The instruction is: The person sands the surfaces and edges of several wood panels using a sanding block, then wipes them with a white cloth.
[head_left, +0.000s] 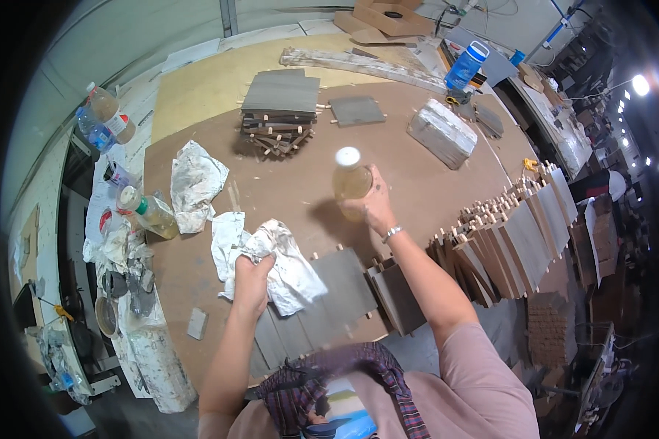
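Bunched in my left hand point(252, 282) is a white cloth rag point(291, 272) with brownish stains, its loose end draped over grey flat panels point(338, 278) with small wooden dowels along their edges. My right hand point(375, 203) is wrapped round a clear plastic bottle point(350, 180) with a white cap and yellowish liquid inside. The bottle is above the brown board, right of the rag and apart from it. Below my right forearm, more dowelled panels point(516, 238) stand on edge in a long row.
A pile of dowelled panels point(280, 95) and one loose panel point(356, 110) lie farther back. Another stained rag point(196, 183) and a green-necked bottle point(154, 214) are at left. A white-smeared block point(442, 133) and a blue water bottle point(466, 67) stand back right.
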A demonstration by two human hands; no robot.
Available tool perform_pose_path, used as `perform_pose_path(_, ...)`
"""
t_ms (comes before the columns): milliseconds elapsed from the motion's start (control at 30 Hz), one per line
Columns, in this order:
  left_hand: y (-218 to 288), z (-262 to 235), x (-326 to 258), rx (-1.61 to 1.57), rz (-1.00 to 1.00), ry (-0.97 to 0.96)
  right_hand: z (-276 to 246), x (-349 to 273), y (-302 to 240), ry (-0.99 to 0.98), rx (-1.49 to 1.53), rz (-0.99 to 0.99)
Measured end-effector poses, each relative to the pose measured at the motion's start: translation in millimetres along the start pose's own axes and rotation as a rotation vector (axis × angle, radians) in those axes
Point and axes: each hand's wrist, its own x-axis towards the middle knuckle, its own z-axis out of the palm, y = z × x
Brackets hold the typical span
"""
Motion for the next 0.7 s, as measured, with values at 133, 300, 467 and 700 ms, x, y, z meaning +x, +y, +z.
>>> perform_pose_path(133,4,-3,8,-0.068,-0.008,-0.02,3,-34,-53,-0.22,-0.374,-0.185)
perform_pose_path(300,7,3,-1,-0.179,-0.027,-0.043,15,-62,-72,-0.409,-0.661,-0.335)
perform_pose_path(467,3,-7,-13,-0.4,-0.091,-0.024,21,-71,-69,-0.364,-0.83,-0.453)
perform_pose_path(700,-5,-18,-9,-0.429,-0.083,0.005,13,-66,-95,-0.238,-0.978,-0.546)
